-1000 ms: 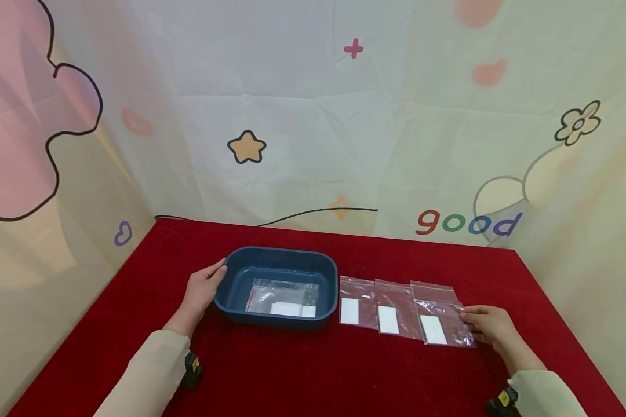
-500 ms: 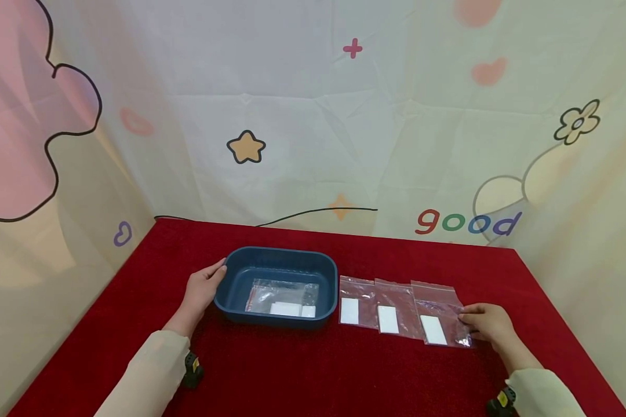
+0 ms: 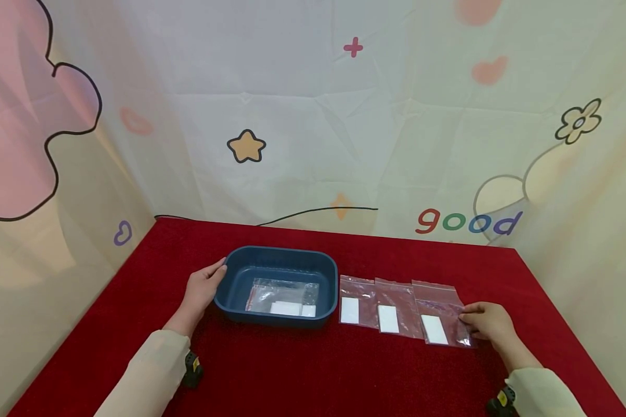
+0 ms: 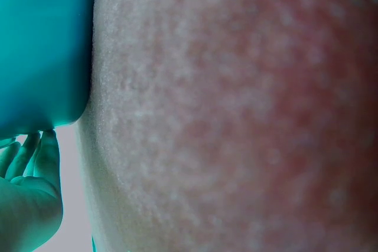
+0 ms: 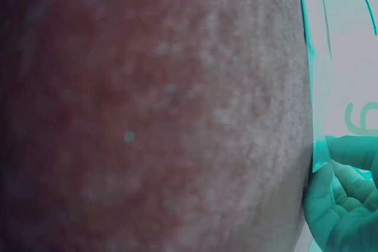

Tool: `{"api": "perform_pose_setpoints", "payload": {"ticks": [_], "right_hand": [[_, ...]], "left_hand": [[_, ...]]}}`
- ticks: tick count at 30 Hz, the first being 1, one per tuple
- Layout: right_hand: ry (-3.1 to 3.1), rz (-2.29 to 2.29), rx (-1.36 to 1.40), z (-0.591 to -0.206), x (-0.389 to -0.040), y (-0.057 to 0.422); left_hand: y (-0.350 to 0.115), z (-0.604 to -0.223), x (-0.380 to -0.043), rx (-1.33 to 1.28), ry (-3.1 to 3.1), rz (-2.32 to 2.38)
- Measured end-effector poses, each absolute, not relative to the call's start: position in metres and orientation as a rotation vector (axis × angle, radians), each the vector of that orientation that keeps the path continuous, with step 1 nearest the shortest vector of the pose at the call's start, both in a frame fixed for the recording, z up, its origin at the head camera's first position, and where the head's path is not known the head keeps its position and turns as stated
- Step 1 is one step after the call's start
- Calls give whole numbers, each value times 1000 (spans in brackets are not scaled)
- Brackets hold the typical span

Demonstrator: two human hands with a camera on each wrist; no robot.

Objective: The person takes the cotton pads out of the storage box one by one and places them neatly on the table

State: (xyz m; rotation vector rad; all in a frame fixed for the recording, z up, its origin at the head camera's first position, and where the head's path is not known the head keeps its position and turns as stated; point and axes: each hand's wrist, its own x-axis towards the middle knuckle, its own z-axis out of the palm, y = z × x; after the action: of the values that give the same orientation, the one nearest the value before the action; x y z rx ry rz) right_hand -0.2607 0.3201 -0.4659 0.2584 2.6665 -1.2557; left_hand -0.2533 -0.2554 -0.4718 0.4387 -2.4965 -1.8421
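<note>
Head view: your right hand (image 3: 489, 322) pinches the edge of the rightmost clear bag (image 3: 438, 306) on the worktop (image 3: 313, 370). Your left hand (image 3: 200, 291), fingers extended, touches the blue bin (image 3: 279, 259) at its left end.

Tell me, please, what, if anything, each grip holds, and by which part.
Left grip: the blue rectangular plastic tub, by its left end. Right grip: the rightmost clear rectangular plastic bag, by its right edge.
</note>
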Motion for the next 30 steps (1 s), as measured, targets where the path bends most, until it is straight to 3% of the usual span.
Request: {"api": "perform_pose_setpoints", "payload": {"ticks": [16, 30], "right_hand": [[2820, -963, 183, -465, -262, 321], [2661, -1054, 175, -452, -268, 327]], "left_hand": [[-256, -472, -253, 421, -2506, -1823], [-256, -473, -253, 414, -2512, -1815]]}}
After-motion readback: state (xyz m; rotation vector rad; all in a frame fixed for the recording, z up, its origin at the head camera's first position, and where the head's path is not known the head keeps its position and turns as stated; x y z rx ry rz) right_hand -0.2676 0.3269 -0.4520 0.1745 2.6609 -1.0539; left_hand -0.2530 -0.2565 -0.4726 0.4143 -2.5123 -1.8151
